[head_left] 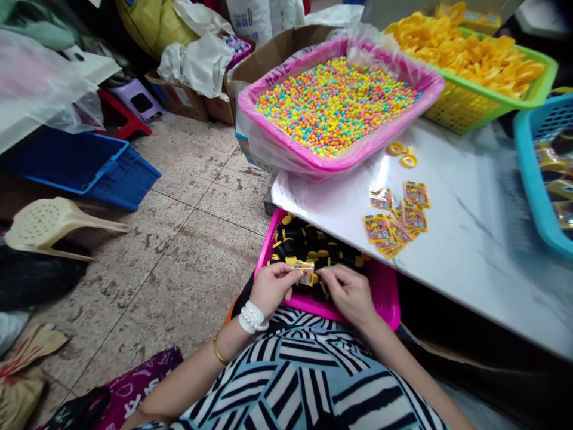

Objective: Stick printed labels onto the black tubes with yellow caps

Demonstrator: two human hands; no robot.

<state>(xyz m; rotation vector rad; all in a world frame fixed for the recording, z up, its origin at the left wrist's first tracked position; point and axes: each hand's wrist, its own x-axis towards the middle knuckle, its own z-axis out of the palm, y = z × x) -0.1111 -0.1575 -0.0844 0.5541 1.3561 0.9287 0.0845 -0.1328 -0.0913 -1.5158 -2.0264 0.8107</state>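
Above my lap, my left hand [272, 289] pinches a small yellow printed label [306, 273] between thumb and fingertips. My right hand [350, 292] is closed in a pinch just right of the label; whatever sits between its fingertips is too small to tell. Beneath both hands is a pink basket [389, 298] holding many black pieces with yellow ends [290, 234], partly hidden by my hands. On the white table [461, 239] close by lies a loose pile of similar yellow printed labels [394, 228]. Behind them are several yellow ring-shaped pieces [408, 160].
A plastic-lined pink tray [308, 160] of colourful candy balls [335, 101] rests at the table's far left corner. Behind it stands a green basket [532, 98] of yellow plastic parts, with a blue basket [528, 173] at right. A cream stool [40, 221] and blue crate [120, 173] are left.
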